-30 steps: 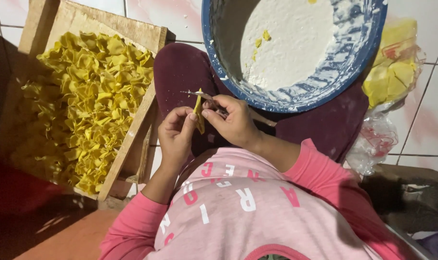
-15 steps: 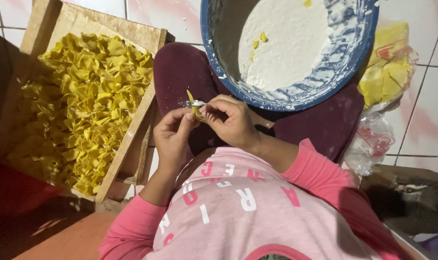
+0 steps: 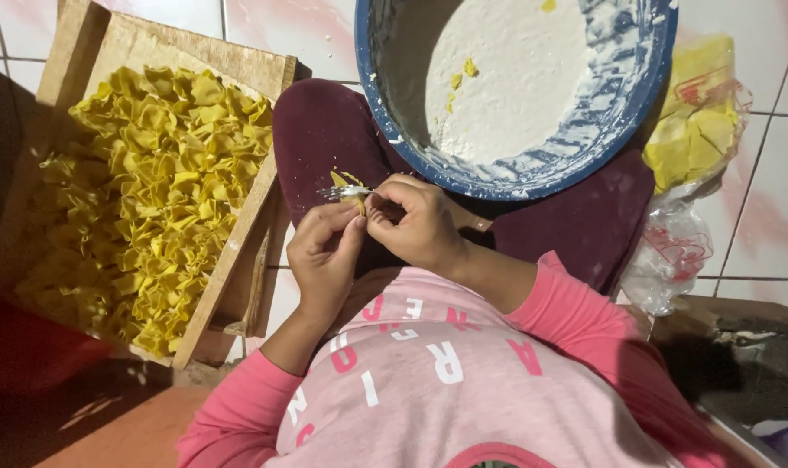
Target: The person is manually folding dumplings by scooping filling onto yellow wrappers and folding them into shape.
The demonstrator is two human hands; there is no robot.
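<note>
The left hand (image 3: 324, 256) and right hand (image 3: 415, 221) meet just above the lap, fingers curled in close. The left pinches a small yellow dough piece (image 3: 349, 186) between thumb and fingertips, closed on it so it stays put. The right is closed on a thin metal fork (image 3: 346, 192), its tines lying across the piece; how the fingers grip the handle is hidden. Both are held up near the chest, probably so the work is easy to see and the piece cannot slip.

Below them are a pink long-sleeved shirt (image 3: 463, 373) and dark maroon trousers (image 3: 324, 139); the person sits on the tiled floor (image 3: 758, 234).

Resting against the right knee, just past the hands, is a blue basin (image 3: 636, 95) with a white floury coating inside and a few yellow scraps (image 3: 463, 74), close enough to reach without leaning.

At the left knee stands a wooden tray (image 3: 229, 251), tilted against the leg and heaped with folded yellow pieces (image 3: 142, 191), packed tight and ruffled. It sits right beside the left hand, an easy drop.

Farther off on the right lies a clear plastic bag (image 3: 671, 251), and beyond it a packet of flat yellow sheets (image 3: 697, 130) next to the basin.
</note>
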